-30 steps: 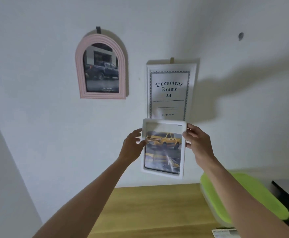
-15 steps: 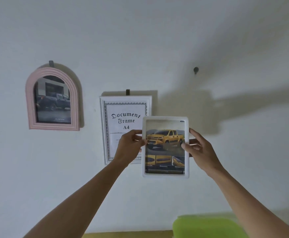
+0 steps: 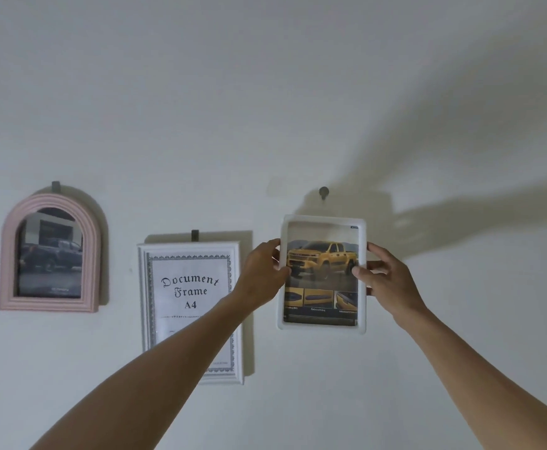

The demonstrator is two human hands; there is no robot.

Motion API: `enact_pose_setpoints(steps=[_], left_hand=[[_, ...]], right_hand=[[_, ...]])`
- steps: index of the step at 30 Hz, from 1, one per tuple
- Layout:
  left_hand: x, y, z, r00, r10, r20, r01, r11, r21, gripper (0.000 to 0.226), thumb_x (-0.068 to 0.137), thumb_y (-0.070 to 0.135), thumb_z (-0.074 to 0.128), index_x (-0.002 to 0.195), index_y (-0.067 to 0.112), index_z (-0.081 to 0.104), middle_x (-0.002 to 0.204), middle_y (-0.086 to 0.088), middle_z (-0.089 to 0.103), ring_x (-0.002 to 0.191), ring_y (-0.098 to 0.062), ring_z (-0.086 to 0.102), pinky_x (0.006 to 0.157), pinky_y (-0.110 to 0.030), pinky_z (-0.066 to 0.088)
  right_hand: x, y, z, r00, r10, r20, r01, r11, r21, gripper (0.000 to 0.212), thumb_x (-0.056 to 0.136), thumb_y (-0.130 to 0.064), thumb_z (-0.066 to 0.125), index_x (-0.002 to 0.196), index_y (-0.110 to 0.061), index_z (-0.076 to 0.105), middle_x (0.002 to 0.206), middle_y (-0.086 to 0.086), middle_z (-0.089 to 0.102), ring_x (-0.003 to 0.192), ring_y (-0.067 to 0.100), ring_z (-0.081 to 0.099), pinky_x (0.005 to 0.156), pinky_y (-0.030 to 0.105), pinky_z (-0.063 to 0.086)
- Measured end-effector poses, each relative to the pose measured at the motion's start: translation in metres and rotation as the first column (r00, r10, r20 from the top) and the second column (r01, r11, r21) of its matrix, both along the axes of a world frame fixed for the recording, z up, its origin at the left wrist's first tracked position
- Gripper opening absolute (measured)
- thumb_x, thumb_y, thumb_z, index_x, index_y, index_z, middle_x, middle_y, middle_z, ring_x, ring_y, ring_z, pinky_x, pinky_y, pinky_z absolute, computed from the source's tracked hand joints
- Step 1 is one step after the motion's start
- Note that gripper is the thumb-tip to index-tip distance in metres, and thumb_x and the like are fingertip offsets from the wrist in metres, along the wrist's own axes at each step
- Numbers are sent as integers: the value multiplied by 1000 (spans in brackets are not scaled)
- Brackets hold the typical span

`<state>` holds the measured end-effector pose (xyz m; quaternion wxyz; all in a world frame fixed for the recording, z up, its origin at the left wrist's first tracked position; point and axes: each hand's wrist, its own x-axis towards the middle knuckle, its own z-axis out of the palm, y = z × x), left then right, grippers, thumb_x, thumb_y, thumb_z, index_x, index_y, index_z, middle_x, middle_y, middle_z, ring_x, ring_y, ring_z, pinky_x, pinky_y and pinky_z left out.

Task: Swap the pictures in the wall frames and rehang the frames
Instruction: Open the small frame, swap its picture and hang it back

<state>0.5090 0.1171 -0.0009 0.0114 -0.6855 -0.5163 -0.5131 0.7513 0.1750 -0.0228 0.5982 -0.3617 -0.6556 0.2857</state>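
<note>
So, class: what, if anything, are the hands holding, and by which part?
The white frame with the yellow truck picture: left hand grips its left edge, right hand its right edge, just below the wall hook.

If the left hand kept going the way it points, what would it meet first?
The left hand points up and right, already gripping the white frame; past the frame, probably bare wall near the empty hook, though depth is unclear.

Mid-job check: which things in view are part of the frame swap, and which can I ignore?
Part of the job:
white frame with yellow truck picture, held by left hand and right hand
bare wall hook above it
pink arched frame, hung

Ignore:
Document Frame A4, hung
</note>
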Motion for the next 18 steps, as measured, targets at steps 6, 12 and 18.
enact_pose_setpoints(steps=[6, 12, 18], left_hand=[[2, 24, 36, 994, 79, -73, -75, 996, 48, 32, 86, 12, 62, 118, 17, 64, 98, -1, 62, 83, -15, 59, 68, -20, 47], [3, 47, 46, 974, 144, -177, -140, 990, 36, 21, 86, 15, 65, 106, 9, 62, 96, -4, 52, 86, -23, 57, 73, -26, 45], [7, 58, 30, 950, 195, -243, -189, 981, 51, 38, 90, 16, 61, 125, 9, 50, 99, -2, 44, 90, -23, 54, 81, -33, 50]], right_hand=[[-3, 22, 42, 997, -48, 58, 42, 995, 91, 51, 90, -19, 71, 136, -37, 57, 94, -5, 65, 95, 18, 65, 83, 37, 56], [-6, 34, 47, 993, -108, 49, 101, 986, 132, 57, 90, -15, 70, 140, -35, 51, 99, -7, 65, 91, 12, 61, 77, 24, 49], [-9, 46, 36, 976, -198, 93, 178, 966, 189, 59, 91, -13, 69, 142, -35, 50, 93, -13, 64, 83, -2, 57, 70, 5, 40]])
